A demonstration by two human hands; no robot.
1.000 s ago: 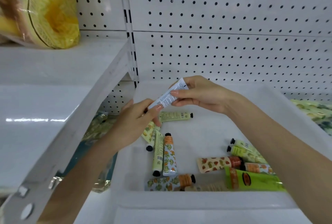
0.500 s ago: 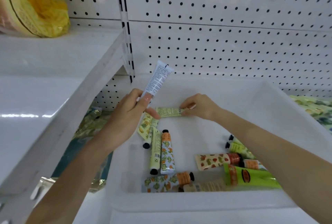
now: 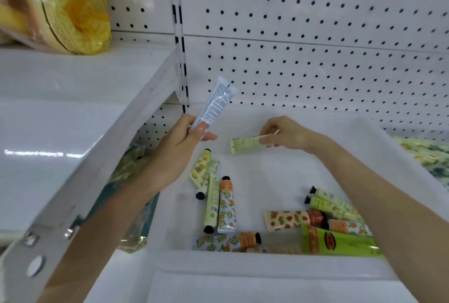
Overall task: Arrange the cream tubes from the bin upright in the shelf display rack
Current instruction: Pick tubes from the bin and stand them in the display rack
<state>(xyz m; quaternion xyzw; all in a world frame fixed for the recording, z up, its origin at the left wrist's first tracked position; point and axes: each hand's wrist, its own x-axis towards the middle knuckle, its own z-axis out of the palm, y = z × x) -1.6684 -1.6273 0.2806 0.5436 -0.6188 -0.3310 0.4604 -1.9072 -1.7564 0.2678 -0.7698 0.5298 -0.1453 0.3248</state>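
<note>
1. Two tubes are in hand: the left hand (image 3: pixel 179 142) pinches the lower end of a white tube (image 3: pixel 217 101), whose crimped end tilts up and away over the far-left corner of the bin (image 3: pixel 267 264).
2. The right hand (image 3: pixel 286 134) curls its fingers round one end of a pale green tube (image 3: pixel 245 143), held level and low at the far side of the bin.
3. About ten more loose tubes (image 3: pixel 227 205) lie flat in the bin's near half.
4. The step appears to be gathering tubes; no display rack shows, only a white shelf (image 3: pixel 73 108) to the left.
5. Next, I judge, both held tubes need turning upright and carrying to the rack.
</note>
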